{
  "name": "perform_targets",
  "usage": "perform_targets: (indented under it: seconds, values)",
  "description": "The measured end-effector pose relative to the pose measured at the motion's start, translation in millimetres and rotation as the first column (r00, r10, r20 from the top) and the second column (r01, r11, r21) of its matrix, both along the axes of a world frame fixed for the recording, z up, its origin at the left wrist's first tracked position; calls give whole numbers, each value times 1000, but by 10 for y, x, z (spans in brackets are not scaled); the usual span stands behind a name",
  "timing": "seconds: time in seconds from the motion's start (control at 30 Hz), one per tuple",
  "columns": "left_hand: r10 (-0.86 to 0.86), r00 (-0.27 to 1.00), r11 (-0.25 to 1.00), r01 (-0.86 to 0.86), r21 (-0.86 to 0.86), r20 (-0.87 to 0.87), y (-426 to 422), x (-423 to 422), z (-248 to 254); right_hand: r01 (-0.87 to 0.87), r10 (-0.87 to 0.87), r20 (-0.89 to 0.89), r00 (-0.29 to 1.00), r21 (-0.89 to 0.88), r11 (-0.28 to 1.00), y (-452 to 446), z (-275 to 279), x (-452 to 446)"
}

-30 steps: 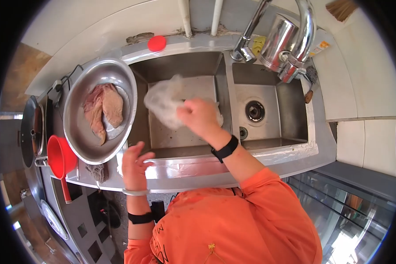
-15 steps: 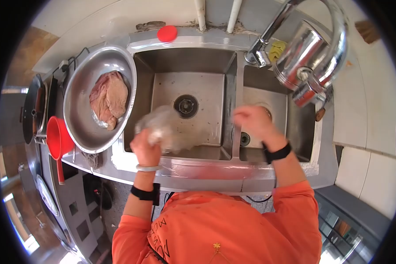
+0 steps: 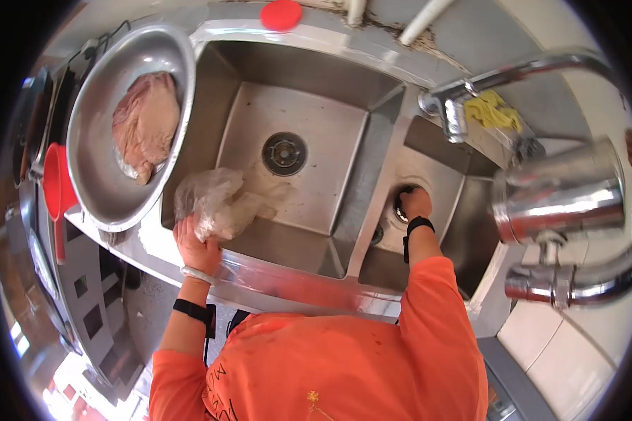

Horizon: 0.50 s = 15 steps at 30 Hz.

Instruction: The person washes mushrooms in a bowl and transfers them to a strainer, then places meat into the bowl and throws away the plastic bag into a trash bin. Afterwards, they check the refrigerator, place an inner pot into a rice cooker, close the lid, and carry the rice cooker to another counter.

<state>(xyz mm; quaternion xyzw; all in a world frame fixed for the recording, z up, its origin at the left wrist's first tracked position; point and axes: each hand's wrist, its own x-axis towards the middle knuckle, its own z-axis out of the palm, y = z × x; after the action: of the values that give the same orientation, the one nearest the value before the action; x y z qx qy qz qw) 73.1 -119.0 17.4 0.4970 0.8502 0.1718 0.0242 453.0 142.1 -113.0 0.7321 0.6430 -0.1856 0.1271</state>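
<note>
My left hand [image 3: 197, 245] is closed on a clear plastic bag [image 3: 221, 203], which hangs over the near left corner of the large sink basin [image 3: 295, 112]. Down in the small right basin [image 3: 470, 210], my right hand [image 3: 417, 203] is at the dark drain [image 3: 401, 204]; its fingers are bent and partly hidden, and whether they grip anything is unclear. Raw meat [image 3: 147, 123] lies in an oval metal bowl [image 3: 91, 151] left of the large basin.
A chrome faucet [image 3: 519, 74] and a shiny metal cylinder [image 3: 562, 193] stand at the right. Behind the sink are a yellow cloth [image 3: 494, 110] and a red lid [image 3: 281, 14]. A red dipper [image 3: 57, 184] is at the left edge.
My left hand has taken hold of the plastic bag, which was earlier by my right hand, and moved it left. My right hand has gone right and down to the small basin's drain.
</note>
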Motion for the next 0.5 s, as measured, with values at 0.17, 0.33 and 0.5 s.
perform_targets:
  seconds: [0.17, 0.33, 0.5]
  values:
    - [59, 996, 996, -54, -68, 67, 64, 48, 144, -39, 39, -50, 998, 18, 999, -97, -106, 28]
    - [106, 991, 992, -100, -83, 78, 130, 97, 246, -51, 43, 61, 997, 147, 988, -154, -241, 72]
    - [70, 996, 997, -69, -25, 53, 47, 68, 162, 41, -27, -61, 998, 227, 973, -168, -387, 213]
